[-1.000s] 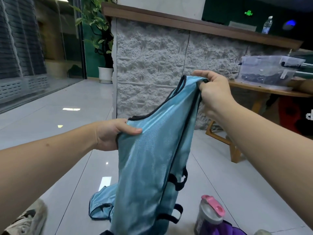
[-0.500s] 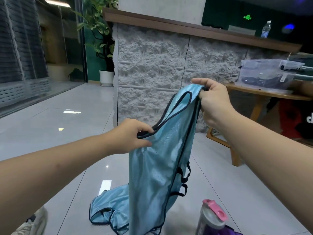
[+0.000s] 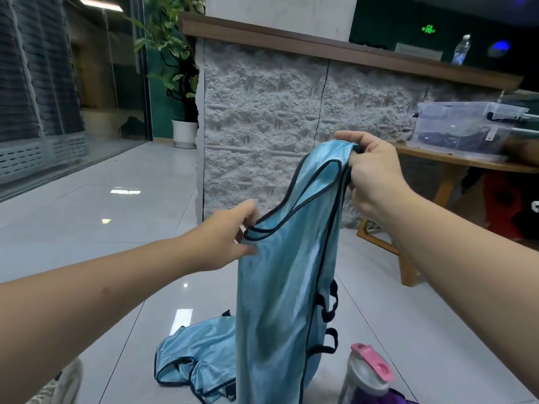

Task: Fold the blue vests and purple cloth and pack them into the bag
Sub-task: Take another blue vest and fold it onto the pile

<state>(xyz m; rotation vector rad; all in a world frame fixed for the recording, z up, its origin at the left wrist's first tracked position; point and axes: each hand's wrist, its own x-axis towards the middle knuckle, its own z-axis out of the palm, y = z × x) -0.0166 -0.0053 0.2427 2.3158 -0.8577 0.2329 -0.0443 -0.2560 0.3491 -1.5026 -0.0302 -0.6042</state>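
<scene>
Left hand has slid inward along the vest's trim, narrowing the hanging blue vest.

Held up over the floor, the blue vest [image 3: 287,275] hangs between both hands: the right hand [image 3: 372,167] has its grip bunched round the top shoulder strap, and the left hand [image 3: 230,237] pinches the black-trimmed armhole edge lower down. A second blue vest [image 3: 194,355] lies crumpled on the floor tiles below, and a purple cloth [image 3: 399,399] shows at the bottom edge beside a pink-lidded bottle [image 3: 366,377]. No bag is in view. The fabric looks slick, so the left pinch on a thin edge could let go and spill the half-made fold. The hem hangs close to the bottle; a swing might tip it. Lowering the vest onto the crumpled one could tangle their side loops.
</scene>
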